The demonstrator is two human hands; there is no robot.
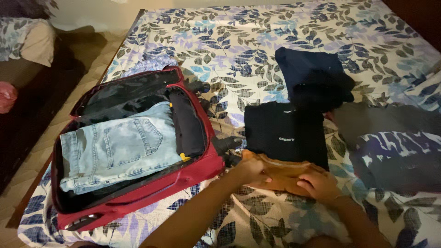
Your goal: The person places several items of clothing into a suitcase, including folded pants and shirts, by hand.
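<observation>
A folded brown garment (281,173) lies on the bed in front of me, partly over a folded black shirt (285,134). My left hand (250,169) grips its left end and my right hand (320,186) presses on its right side. To the left an open red suitcase (193,172) holds light blue jeans (117,149) and a rolled black item (187,123).
The bed is covered by a leaf-patterned sheet (239,50). A dark navy folded garment (312,76) lies behind the black shirt, and a grey and patterned cloth pile (390,142) lies at the right. A tiled floor (69,92) and dark furniture run along the bed's left side.
</observation>
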